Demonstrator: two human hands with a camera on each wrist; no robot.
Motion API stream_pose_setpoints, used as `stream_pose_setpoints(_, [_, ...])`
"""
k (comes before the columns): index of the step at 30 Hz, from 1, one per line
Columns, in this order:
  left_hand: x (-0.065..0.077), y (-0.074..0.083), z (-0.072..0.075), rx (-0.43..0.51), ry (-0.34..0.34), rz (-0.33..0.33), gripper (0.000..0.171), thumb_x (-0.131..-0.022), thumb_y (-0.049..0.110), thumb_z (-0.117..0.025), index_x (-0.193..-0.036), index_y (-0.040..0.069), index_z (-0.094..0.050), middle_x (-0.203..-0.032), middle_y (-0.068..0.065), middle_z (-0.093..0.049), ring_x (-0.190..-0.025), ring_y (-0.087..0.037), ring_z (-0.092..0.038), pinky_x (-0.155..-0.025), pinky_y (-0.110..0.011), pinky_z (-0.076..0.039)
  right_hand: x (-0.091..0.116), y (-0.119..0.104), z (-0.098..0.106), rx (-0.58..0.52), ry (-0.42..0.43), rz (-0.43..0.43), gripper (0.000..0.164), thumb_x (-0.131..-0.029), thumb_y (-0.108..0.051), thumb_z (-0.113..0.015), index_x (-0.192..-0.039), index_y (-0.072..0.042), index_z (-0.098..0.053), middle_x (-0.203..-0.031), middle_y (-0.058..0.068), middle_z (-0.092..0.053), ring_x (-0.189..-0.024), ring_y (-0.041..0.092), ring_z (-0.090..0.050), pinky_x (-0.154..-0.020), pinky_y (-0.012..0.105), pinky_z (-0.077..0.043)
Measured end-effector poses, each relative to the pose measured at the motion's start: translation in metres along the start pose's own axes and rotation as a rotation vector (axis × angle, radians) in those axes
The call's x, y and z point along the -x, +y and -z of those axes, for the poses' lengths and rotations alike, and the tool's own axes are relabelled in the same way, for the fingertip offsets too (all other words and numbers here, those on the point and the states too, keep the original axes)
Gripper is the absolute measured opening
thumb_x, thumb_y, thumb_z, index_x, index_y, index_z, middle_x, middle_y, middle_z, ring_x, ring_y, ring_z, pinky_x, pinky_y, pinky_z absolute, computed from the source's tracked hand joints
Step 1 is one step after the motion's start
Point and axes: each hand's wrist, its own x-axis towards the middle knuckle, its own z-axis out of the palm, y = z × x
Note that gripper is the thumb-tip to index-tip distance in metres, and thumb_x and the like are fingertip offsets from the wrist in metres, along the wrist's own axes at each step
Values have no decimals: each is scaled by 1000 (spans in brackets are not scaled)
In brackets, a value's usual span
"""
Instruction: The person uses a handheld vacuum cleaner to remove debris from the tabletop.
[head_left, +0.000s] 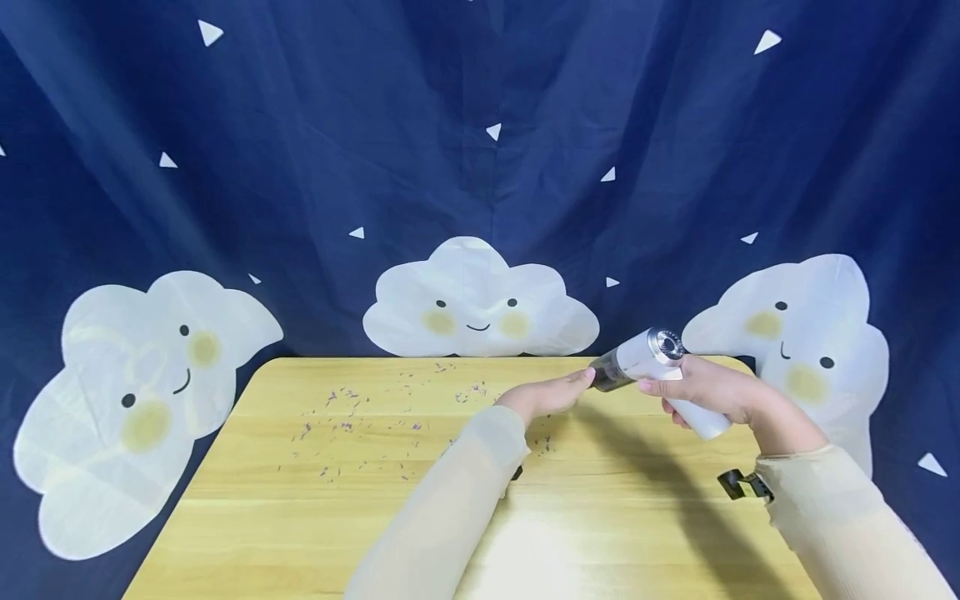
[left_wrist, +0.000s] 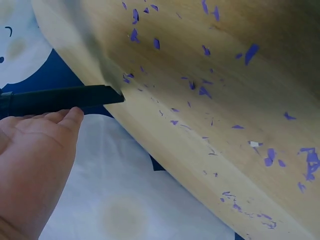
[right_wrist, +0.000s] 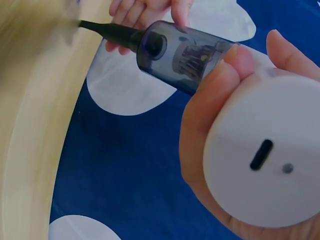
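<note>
My right hand (head_left: 712, 387) grips the white handle of a handheld vacuum cleaner (head_left: 637, 358) above the right rear of the table. The vacuum's smoky see-through dust cup (right_wrist: 172, 55) leads to a narrow black nozzle (left_wrist: 60, 100), which slants down toward the tabletop. Beside the dust cup and nozzle lies my left hand (head_left: 551, 396), its fingers stretched out along the far side and its thumb by the cup. Small purple paper scraps (left_wrist: 202, 91) are strewn over the wood, some close to the nozzle's tip.
The pale wooden table (head_left: 247, 517) has a rounded back edge. Behind it hangs a dark blue curtain (head_left: 420, 108) with white triangles and smiling clouds. A small black clip-like device (head_left: 742, 485) sits at the right sleeve.
</note>
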Motion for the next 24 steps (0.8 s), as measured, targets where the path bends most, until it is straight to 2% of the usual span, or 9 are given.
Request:
stream_pose_setpoints(6, [5,6,0,-12,-30,72,77,-96,77,-12,-161,36,-18,-165,12,-17,-152,-15,-10,-123,-42,-12,5,0,4,-13,-39,-7,44,-102,-23,-59,-126,9,-41,-76,10,-57,-60,19,-59,-53,29,-52])
stream_pose_setpoints(12, [9,9,0,-12,-62,130,74,-96,76,-15,-160,39,-19,-164,7,-24,-152,-20,-14,-123,-47,-15,6,2,5,-28,-51,-12,44,-103,-23,-58,-128,8,-40,-77,10,-58,-62,20,-60,-55,29,-54])
stream_pose_setpoints(18, [13,12,1,0,-76,134,74,-98,74,-15,-161,35,-17,-166,9,-15,-153,-19,-10,-123,-45,-14,6,3,6,-33,-55,-13,47,-103,-23,-58,-131,7,-36,-78,11,-58,-62,20,-60,-55,30,-54])
stream_pose_setpoints(24, [16,17,2,-57,-88,165,74,-99,72,-13,-161,33,-18,-167,8,-14,-153,-18,-12,-123,-43,-15,6,6,6,-67,-91,-1,43,-104,-21,-55,-130,7,-36,-78,10,-58,-63,18,-61,-56,29,-54])
